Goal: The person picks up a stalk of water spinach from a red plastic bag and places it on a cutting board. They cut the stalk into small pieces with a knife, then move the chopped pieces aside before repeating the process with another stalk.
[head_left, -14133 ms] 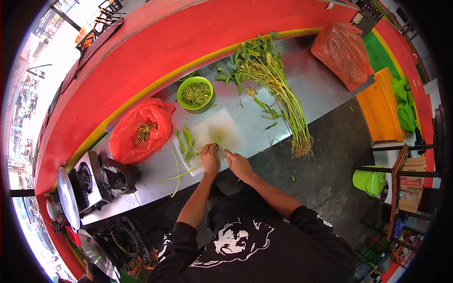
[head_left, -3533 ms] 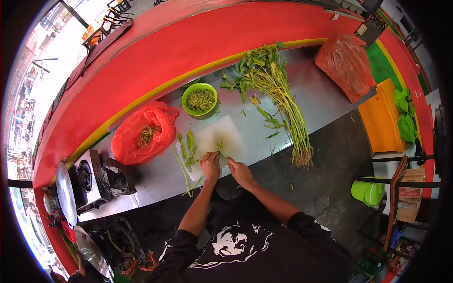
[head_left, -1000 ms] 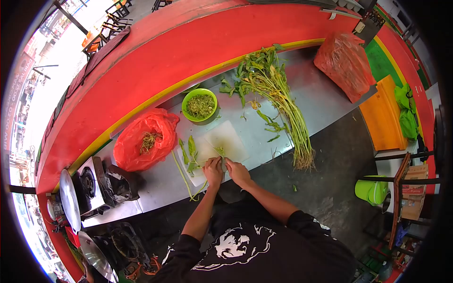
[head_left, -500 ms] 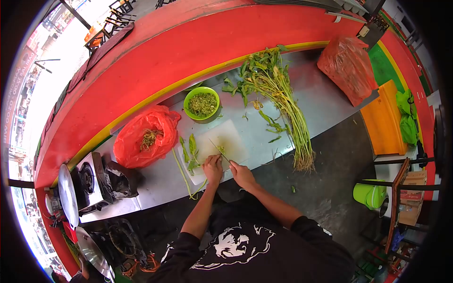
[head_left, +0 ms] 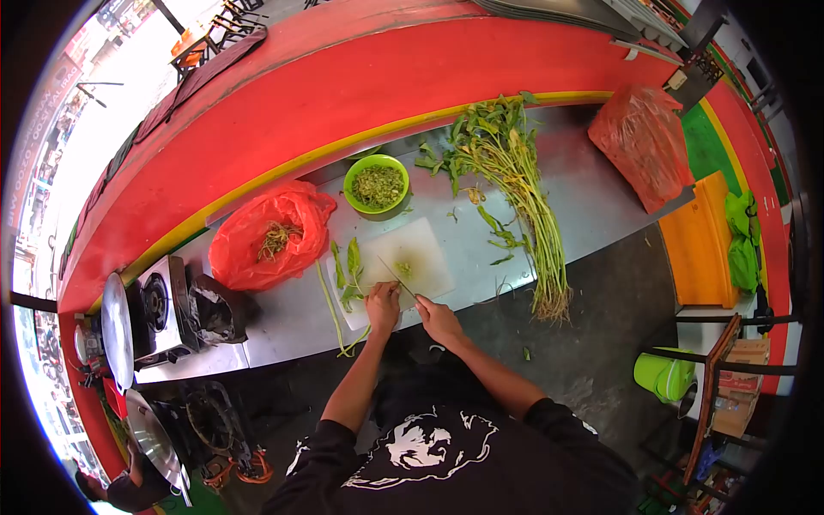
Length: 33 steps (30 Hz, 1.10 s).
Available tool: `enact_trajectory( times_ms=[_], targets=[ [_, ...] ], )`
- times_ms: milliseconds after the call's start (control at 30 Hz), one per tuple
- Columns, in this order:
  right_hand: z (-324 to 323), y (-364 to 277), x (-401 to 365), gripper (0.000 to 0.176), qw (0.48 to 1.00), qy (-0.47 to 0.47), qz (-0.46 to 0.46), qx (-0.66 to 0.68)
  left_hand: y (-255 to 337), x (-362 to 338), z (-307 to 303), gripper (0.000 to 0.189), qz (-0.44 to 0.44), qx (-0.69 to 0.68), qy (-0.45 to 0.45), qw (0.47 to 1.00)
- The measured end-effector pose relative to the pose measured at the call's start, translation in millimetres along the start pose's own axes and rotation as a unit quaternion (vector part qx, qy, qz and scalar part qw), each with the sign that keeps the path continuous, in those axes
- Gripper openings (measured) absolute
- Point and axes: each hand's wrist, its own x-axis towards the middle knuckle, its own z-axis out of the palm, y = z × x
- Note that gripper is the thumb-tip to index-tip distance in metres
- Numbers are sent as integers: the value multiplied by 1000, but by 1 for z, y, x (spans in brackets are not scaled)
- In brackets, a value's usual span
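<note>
On the white cutting board, my right hand is closed round the handle of a knife, its thin blade slanting up and left. My left hand is closed beside the blade on a leafy green's stem, which trails down past the board's front edge. What lies under the fingers is hidden. A few chopped green bits sit just right of the blade. Left of my left hand, leafy sprigs lie on the board.
A green bowl of chopped greens stands behind the board. To the left are a red plastic bag with trimmings and a gas stove. A large bunch of leafy greens and another red bag lie right on the metal counter.
The camera view has shifted slightly. Both hands stay together at the board, with the knife still beside my left fingers. More of another person shows at the lower left.
</note>
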Motion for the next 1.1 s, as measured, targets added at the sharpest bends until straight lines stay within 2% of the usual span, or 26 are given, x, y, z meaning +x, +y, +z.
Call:
enact_trajectory(
  times_ms=[233,300,400,433,500,600,800,900,1033,1100],
  targets=[
    [-4,-8,7,30,996,-5,67,-56,2,5,-5,13,18,-3,6,1000],
    [-1,-8,4,32,994,24,84,-68,0,4,-6,13,6,-22,-7,1000],
    [0,-5,6,34,992,53,86,-74,2,6,-6,13,-6,-27,-9,1000],
    [-2,-4,7,35,994,31,92,-54,1,5,-5,13,-7,-24,1,1000],
    [1,-7,5,36,994,57,62,-63,1,4,-4,14,4,-22,11,1000],
    [2,-10,-4,36,998,35,41,-33,0,3,-6,14,15,-27,9,999],
    [-5,-15,-1,33,994,16,64,-93,-1,6,-5,15,12,-25,3,1000],
    [-12,-11,6,35,993,40,92,-60,-2,6,-4,13,7,-26,10,1000],
    [-20,-7,14,35,993,21,88,-80,1,4,0,12,3,-29,25,999],
    [-17,-9,14,34,994,45,77,-60,5,8,0,12,3,-23,32,999]
  ],
)
